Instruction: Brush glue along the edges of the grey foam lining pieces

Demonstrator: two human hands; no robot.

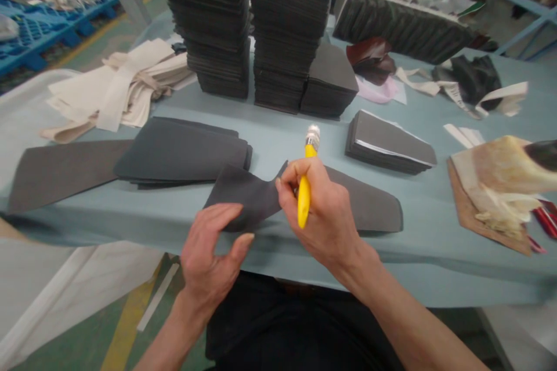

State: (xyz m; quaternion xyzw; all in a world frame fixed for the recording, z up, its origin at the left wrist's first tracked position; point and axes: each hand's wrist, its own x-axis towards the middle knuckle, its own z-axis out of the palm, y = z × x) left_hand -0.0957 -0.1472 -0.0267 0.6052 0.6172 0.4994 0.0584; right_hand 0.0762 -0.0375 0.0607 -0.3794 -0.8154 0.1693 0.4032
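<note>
Near edge of the worktop (282, 133), about midway along: we found a dark sheet (250, 191) there, its upper margin curving up to the right hand (319, 208). That hand was closed, thumb and forefinger pinching the margin, with a yellow brush (304, 203) held in the same hand, bristles toward the far edge. The left hand (211, 249) was spread, thumb well off the fingers, fingertips over the sheet's near left part; we could not tell how firmly they pressed.

A dark piece (374, 203) lay flat right of the right hand. The hand hid the join, so we could not tell whether it was separate from the sheet.

Risks, as we judged them: a loose left hand could let the sheet skew or slip off the near edge; a hard pinch could crease the margin; with the brush in the pinching hand, a turn of the wrist could dab the bristles where unwanted. The low pile (183, 151) lay just left of the sheet, so a sideways drag could disturb it. Toward the far edge, the left tall stack (209, 29) and right tall stack (282, 29) could topple if the worktop were jolted.
</note>
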